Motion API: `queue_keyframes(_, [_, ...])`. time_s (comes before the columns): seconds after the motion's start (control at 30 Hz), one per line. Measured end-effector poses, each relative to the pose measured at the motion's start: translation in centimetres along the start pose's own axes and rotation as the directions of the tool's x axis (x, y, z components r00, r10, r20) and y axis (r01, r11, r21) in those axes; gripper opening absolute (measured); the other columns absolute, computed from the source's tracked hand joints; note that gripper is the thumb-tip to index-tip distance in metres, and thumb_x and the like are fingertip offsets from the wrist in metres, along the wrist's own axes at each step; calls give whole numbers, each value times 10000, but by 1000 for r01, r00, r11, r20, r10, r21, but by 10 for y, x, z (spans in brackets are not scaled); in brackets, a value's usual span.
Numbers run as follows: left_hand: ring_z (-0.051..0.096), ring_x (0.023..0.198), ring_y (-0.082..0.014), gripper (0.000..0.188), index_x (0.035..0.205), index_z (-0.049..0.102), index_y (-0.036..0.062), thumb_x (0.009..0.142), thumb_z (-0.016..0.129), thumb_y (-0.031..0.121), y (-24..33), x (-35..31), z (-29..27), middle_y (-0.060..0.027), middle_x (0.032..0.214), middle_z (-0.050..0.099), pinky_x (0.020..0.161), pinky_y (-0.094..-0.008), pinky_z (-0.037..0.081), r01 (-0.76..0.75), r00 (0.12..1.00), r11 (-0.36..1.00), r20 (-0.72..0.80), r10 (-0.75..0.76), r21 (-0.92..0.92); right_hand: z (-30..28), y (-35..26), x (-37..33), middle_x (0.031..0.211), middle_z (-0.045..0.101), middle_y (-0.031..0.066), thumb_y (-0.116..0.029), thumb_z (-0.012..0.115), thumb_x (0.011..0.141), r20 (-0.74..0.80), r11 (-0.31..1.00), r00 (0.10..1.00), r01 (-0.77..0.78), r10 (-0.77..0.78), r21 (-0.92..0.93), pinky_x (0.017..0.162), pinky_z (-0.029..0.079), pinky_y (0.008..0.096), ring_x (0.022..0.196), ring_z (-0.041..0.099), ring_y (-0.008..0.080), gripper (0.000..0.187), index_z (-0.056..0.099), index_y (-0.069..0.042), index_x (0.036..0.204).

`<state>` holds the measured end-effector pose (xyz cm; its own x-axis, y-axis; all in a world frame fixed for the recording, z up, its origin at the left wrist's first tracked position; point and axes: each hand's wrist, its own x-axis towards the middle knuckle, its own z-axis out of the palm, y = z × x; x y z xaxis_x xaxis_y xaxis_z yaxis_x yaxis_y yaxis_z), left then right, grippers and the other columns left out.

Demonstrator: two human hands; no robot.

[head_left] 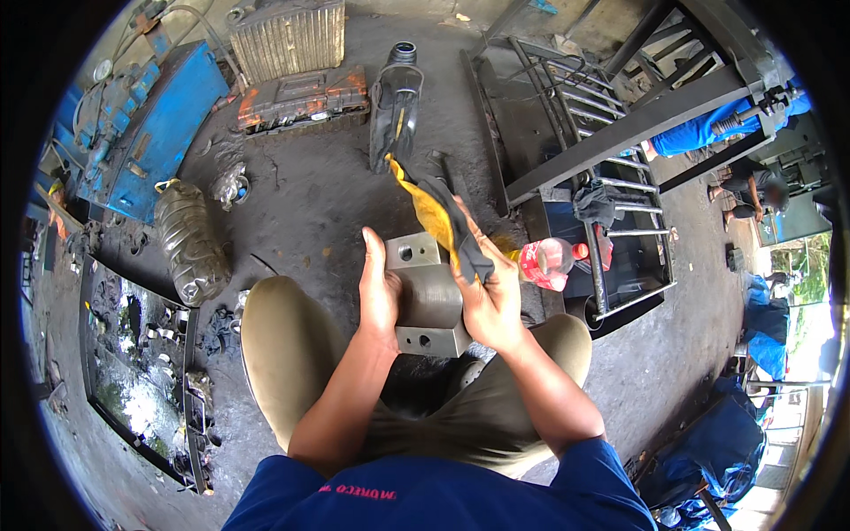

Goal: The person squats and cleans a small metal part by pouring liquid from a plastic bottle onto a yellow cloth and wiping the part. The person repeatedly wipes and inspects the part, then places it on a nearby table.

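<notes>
Between my knees I hold a grey machined metal block (429, 299) with a smooth curved hollow across its middle and bolt holes in its flat ends. My left hand (379, 296) grips its left side, thumb pointing up and the other fingers hidden beneath. At the block's right side is my right hand (496, 305), closed around a yellow and black rag (434, 212). The rag hangs over the block's upper right corner and stretches away from me. Whether the right fingers also bear the block's weight is hidden.
Ahead stands a dark plastic bottle (397, 111) beside an orange and grey case (305, 102). A red-labelled bottle (547, 263) lies right, near a metal rack (620, 208). Left are a wrapped bundle (190, 243) and a liquid-filled tray (133, 372). Another person (748, 190) sits far right.
</notes>
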<state>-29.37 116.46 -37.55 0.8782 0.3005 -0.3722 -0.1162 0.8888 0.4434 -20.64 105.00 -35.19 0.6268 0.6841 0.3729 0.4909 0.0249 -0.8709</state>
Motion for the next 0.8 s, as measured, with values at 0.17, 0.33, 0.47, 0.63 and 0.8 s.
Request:
queue_keyframes(0.17, [560, 1296, -261, 866, 1464, 483, 40, 977, 386, 749, 7, 2, -3, -131, 1458, 532, 1091, -436, 453, -143, 990, 989, -27, 142, -47, -11, -16, -12, 1510, 485, 253, 36, 467, 643, 225, 978, 967, 155, -121, -137, 1228, 256, 518, 1500, 304, 433, 770, 538, 73, 1409])
queue_keyframes(0.33, [645, 1167, -351, 905, 1346, 567, -39, 940, 452, 762, 28, 5, -17, -203, 1318, 635, 1050, -465, 501, -95, 988, 992, -130, 84, -87, -11, -44, -43, 1526, 444, 279, 99, 524, 622, 331, 976, 943, 43, 31, -213, 1232, 262, 515, 1488, 323, 439, 821, 486, 82, 1442])
queue_keyframes(0.47, [579, 1275, -266, 884, 1423, 521, 17, 954, 427, 761, 18, 5, -21, -149, 1417, 577, 1108, -413, 441, 25, 1000, 989, 21, -23, -147, 2, -54, -31, 1542, 401, 311, 101, 520, 623, 250, 961, 966, 128, -64, -247, 1237, 235, 510, 1496, 289, 463, 877, 417, 79, 1494])
queue_keyframes(0.63, [569, 1283, -239, 646, 1475, 473, 56, 1051, 418, 541, -3, 7, -24, -90, 1429, 575, 1092, -384, 456, -188, 982, 981, 4, 189, -37, -1, -45, 27, 1542, 426, 265, 94, 502, 656, 345, 945, 923, 252, -171, -206, 1244, 226, 509, 1499, 297, 433, 812, 437, 87, 1465])
queue_keyframes(0.8, [622, 1216, -307, 742, 1373, 554, 31, 1001, 422, 659, 16, 11, -35, -161, 1352, 616, 1074, -456, 484, -6, 991, 914, 120, 60, -405, -1, -75, -13, 1522, 442, 295, 80, 514, 629, 370, 981, 928, 104, -37, -163, 1231, 248, 522, 1485, 327, 444, 811, 479, 97, 1440])
